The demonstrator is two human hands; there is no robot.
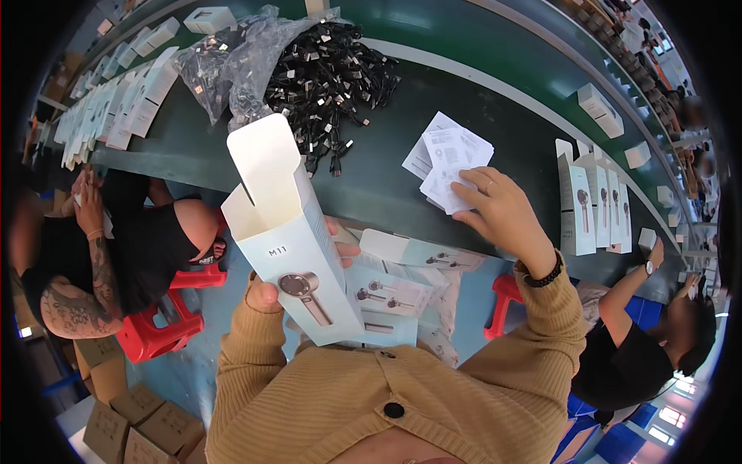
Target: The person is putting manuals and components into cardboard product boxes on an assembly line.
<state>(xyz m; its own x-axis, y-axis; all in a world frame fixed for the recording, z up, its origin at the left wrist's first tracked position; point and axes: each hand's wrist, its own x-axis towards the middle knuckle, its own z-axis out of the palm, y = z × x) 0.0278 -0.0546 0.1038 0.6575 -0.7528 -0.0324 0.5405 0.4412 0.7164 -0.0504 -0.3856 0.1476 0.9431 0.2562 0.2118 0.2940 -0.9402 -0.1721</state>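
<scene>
My left hand [265, 295] is closed round a tall pale-blue carton [290, 267], thumb on one side and fingertips showing on the other. The carton tilts, its top flap raised and its mouth uncovered; the front bears a picture of a handheld round-headed device. On the green table, several folded white instruction leaflets [443, 155] lie in a loose, fanned pile. My right hand [495, 209] rests on the near leaflets with fingers stretched and apart. More flat or partly opened cartons [390, 290] lie below the table edge, close to my body.
A heap of black cables [328, 77] spills from a clear plastic bag [232, 66]. Cartons stand in rows at left [127, 100] and right [576, 205]. One seated person [77, 263] is at left, another [634, 340] at right. Red stools [166, 325] and brown boxes [143, 421] stand below.
</scene>
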